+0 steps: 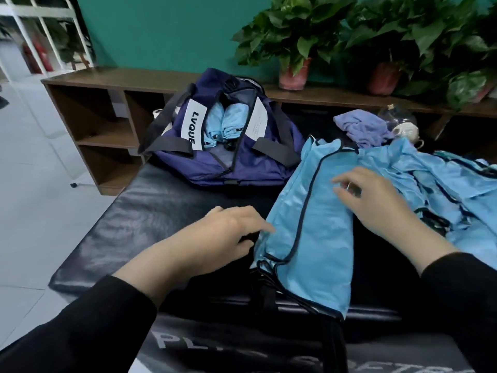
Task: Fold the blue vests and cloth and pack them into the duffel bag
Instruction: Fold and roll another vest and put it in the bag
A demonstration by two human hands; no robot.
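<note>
Vest half-folded lengthwise, centre-right of frame, on black surface. Left hand relaxed, fingertips at vest's left edge, holding nothing. Right hand spread loosely, pressing vest's upper part flat. More vests heaped far right, purple cloth behind. Duffel bag upper centre, unzipped, two rolled vests inside. Step likely: folding. Next likely: roll or fold crosswise, keeping edges aligned.

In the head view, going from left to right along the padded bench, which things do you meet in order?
Left hand → duffel bag → vest being folded → right hand → pile of vests.
</note>
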